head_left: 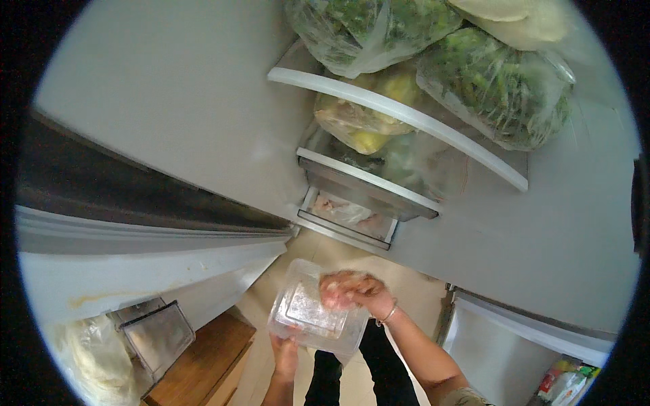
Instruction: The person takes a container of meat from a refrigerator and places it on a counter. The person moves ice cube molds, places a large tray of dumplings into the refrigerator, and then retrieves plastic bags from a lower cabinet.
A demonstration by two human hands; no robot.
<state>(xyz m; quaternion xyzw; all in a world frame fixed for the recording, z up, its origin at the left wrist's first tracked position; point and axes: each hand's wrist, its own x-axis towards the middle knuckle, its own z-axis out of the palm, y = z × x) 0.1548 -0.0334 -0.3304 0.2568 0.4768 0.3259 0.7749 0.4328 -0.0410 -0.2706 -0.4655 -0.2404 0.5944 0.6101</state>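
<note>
Tub: a clear plastic tub (308, 312), tilted, in front of the legs and below the open fridge drawers; against the left palm and just under the right hand
Left hand: at the tub's lower left corner (286, 355), thumb over the near wall, clamped on it
Right hand: over the tub's right side (355, 289), fingers bunched and blurred; a pinkish patch shows at the fingertips, and whether they are closed on something cannot be told
Wrist: a thin bracelet (388, 314) on the right one
Legs: black trousers (384, 362), below the tub
Floor: pale tiles (399, 271) around the tub
Bottom drawer: pulled out (345, 232), beyond the hands, with pinkish pieces and clear plastic inside
Upper drawers: bagged yellow produce (371, 140) inside; bags of leafy greens (497, 88) above
Left door: ajar (156, 271), with a plastic bag (95, 362) and a clear bin (159, 338)
Right door: colourful packets (567, 382) near its lower edge
</note>
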